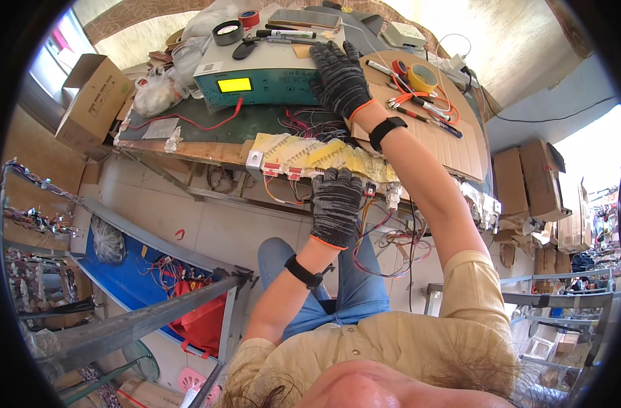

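My right hand (342, 80), in a dark grey knit glove, lies with fingers outstretched over the right end of a teal and white electronic tester box (269, 85) with a lit yellow display. My left hand (337, 207), gloved the same way, is at the front edge of a long board covered in yellow tape (290, 151). Its fingers are bent close together against that edge; whatever they hold is hidden. Left of it, red connectors (272, 169) with wires sit along the board. Loose coloured wires (392, 248) hang below the board, to the right of my left hand.
Markers, orange cable and a yellow tape roll (422, 78) lie on cardboard (453, 146) at the right. A phone (305, 19) and black tape roll (228, 32) rest on the tester. A blue tray (120, 279) with a red bag (201, 316) stands low at the left.
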### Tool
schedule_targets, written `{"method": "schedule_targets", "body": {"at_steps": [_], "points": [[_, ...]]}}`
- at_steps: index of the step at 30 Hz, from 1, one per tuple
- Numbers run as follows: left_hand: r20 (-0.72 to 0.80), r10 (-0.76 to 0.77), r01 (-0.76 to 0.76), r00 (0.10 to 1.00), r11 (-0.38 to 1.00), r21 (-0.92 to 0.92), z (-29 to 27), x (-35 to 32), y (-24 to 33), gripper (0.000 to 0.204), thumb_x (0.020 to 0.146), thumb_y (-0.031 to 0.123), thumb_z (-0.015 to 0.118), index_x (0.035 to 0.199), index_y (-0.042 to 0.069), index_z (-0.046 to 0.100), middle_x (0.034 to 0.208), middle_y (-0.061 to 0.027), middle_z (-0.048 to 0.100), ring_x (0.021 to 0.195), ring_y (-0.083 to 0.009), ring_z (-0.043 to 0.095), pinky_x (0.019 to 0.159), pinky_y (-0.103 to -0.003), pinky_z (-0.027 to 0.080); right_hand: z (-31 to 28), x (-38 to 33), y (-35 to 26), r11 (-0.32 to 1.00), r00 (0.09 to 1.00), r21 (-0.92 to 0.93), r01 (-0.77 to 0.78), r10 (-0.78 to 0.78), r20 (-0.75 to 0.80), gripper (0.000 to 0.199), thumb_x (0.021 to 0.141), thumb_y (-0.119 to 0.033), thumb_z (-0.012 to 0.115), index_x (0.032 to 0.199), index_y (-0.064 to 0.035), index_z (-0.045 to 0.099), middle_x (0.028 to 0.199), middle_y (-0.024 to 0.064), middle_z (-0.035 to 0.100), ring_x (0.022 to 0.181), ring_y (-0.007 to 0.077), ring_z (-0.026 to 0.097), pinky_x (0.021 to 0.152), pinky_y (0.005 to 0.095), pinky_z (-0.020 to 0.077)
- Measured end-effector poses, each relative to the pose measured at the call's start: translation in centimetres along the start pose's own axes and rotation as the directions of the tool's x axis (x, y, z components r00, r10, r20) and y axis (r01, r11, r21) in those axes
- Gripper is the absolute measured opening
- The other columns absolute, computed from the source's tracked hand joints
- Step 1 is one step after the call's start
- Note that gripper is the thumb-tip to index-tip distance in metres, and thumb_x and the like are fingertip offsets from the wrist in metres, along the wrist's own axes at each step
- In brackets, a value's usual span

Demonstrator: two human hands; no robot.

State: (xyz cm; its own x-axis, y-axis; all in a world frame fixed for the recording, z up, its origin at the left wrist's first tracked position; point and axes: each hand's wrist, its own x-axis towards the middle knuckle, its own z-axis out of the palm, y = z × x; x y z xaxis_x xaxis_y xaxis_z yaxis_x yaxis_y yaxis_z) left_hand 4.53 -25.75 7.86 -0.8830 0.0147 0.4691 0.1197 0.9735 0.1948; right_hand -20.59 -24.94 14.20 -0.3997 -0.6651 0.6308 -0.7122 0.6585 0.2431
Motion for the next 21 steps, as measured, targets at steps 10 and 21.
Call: {"method": "schedule_targets", "body": {"at_steps": [10,21], "points": [[-0.024,0.012,-0.011,1.000,1.000,0.014,0.04,-0.16,-0.17,0.021,0.081,0.021,0.064,0.097,0.009,0.070,0.104,-0.0102,0.067,0.105,-0.0301,0.063,0.089,-0.050,0.046,-0.27,0.05,-0.05,0.999,1.000,0.031,0.004,-0.005,0.019,0.070,0.090,-0.038,0.062,0.149,-0.0062,0.044,0.153,0.0178,0.048,0.143,0.0348,0.043,0.125,0.0526,0.0172],[0.001,0.013,-0.013,1.000,1.000,-0.007,-0.11,0.09,-0.26,0.018,0.080,0.020,0.065,0.094,0.008,0.069,0.102,-0.0119,0.066,0.102,-0.0309,0.063,0.087,-0.050,0.046,-0.45,0.00,-0.09,0.999,1.000,0.032,-0.014,0.014,0.021,0.068,0.091,-0.037,0.061,0.149,-0.0058,0.045,0.154,0.0178,0.047,0.144,0.0345,0.042,0.125,0.0514,0.0189]]}}
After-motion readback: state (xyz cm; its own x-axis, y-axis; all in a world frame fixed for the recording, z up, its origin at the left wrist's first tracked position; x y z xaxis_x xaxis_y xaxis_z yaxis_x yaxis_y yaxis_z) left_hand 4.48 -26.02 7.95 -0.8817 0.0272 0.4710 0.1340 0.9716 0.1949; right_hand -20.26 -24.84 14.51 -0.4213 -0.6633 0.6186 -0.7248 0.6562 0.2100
